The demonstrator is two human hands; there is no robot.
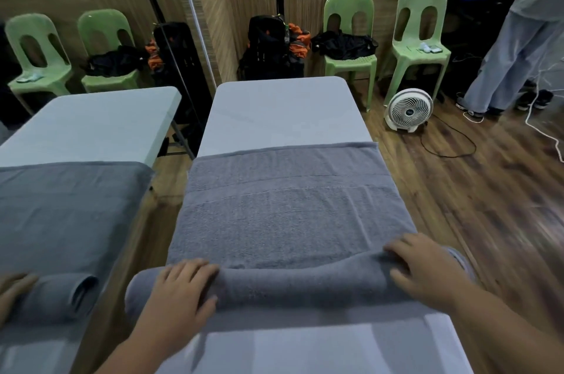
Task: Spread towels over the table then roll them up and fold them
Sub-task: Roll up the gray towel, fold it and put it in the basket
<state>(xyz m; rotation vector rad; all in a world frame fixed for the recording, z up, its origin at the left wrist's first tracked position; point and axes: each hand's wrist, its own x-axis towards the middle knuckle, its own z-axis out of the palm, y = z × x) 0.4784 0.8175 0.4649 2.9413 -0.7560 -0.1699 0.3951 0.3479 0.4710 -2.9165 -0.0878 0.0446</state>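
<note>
I have both hands down flat on the rolled end of the grey towel (290, 208). The left hand (180, 291) lies on the roll (299, 285) near its left end, fingers spread and draped loosely over the top, thumb against the near side. The right hand (427, 273) sits on the roll towards its right end in the same way, fingers spread and lying over the cloth. Neither hand is closed around the towel; both press on it with relaxed, nearly straight fingers.

The roll runs across the near end of the white table (283, 111), and its ends stick out past both table edges. Beyond it the towel lies flat and covers the middle of the table, with its far hem straight across. The far part of the tabletop is bare, as is a strip nearer to me than the roll.

On my left a wall mirror (76, 117) repeats the table, towel and one hand. Past the far end of the table a black bag (271, 47) stands against the wall. To its right are two green plastic chairs (422, 34); the nearer one holds a dark bundle (345, 44). A white fan (409, 109) stands on the wooden floor (457, 205) right of the table, its cord (451, 141) looping beside it. Someone's legs (512, 62) show at the far right.
</note>
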